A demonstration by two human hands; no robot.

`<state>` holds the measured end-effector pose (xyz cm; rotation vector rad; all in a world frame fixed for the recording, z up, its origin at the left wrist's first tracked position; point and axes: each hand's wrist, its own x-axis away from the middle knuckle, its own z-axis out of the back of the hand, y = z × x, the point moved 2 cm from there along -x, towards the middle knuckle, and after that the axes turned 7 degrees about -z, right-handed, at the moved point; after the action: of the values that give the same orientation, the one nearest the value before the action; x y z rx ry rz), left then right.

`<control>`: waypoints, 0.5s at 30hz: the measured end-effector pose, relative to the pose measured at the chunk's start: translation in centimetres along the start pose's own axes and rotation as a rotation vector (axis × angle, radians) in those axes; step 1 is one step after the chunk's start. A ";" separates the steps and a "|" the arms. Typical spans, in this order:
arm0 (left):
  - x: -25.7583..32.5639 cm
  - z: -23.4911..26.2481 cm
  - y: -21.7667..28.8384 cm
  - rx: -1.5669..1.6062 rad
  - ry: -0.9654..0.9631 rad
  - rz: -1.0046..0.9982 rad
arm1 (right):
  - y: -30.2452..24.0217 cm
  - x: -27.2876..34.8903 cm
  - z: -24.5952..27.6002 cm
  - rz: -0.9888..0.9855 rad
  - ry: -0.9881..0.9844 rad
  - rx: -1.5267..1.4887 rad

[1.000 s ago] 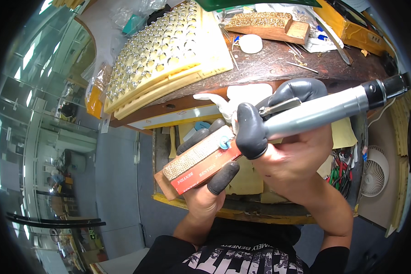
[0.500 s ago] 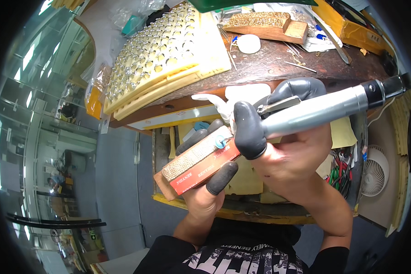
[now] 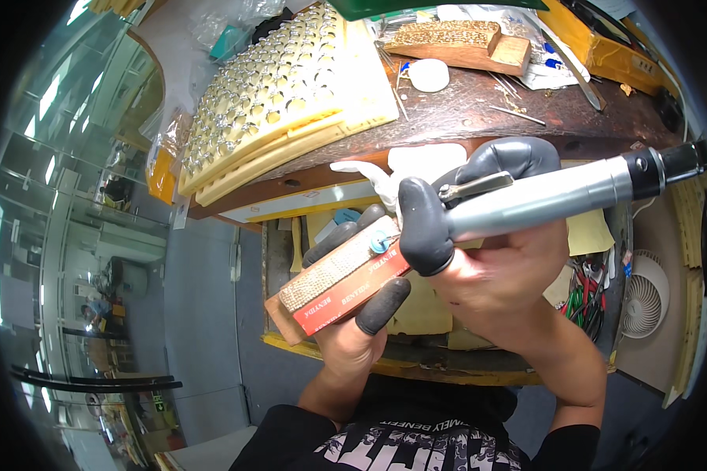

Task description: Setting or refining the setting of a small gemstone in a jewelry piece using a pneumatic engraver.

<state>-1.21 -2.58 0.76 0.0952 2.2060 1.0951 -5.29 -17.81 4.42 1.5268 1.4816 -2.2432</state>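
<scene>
- Head view: left hand [image 3: 353,330] w/ dark finger covers clamps a wood block [image 3: 334,292], thumb below, fingers above; block has a red side and a strip of tiny metal pieces on top.
- Right hand [image 3: 495,275] is closed around a grey rotary handpiece [image 3: 550,196], thumb and index in dark rubber caps; its tip touches the block's upper right end, by a small blue bit.
- Block is held over an open drawer, just in front of the workbench [image 3: 526,110] edge.
- On bench: yellowish trays [image 3: 283,94] w/ rows of metal rings, a 2nd wood block [image 3: 463,43].
- Small white fan [image 3: 644,294] at right.
</scene>
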 end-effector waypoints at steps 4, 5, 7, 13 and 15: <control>0.0 0.0 -0.1 0.021 -0.024 -0.003 | 0.0 0.1 -0.1 -0.108 0.061 -0.132; 0.0 0.0 -0.1 0.021 -0.023 -0.004 | -0.1 0.1 0.0 -0.145 0.065 -0.134; -0.1 -0.2 0.0 0.038 -0.026 -0.025 | -0.1 0.0 0.1 -0.101 0.033 -0.085; 0.1 0.1 0.0 -0.020 0.002 0.033 | 0.0 0.1 -0.2 -0.080 0.079 -0.093; 0.1 0.0 0.0 -0.003 0.002 0.017 | 0.0 0.1 -0.2 -0.092 0.083 -0.100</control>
<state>-1.27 -2.53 0.74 0.1119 2.2093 1.1079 -5.16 -17.60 4.38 1.5715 1.6924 -2.1398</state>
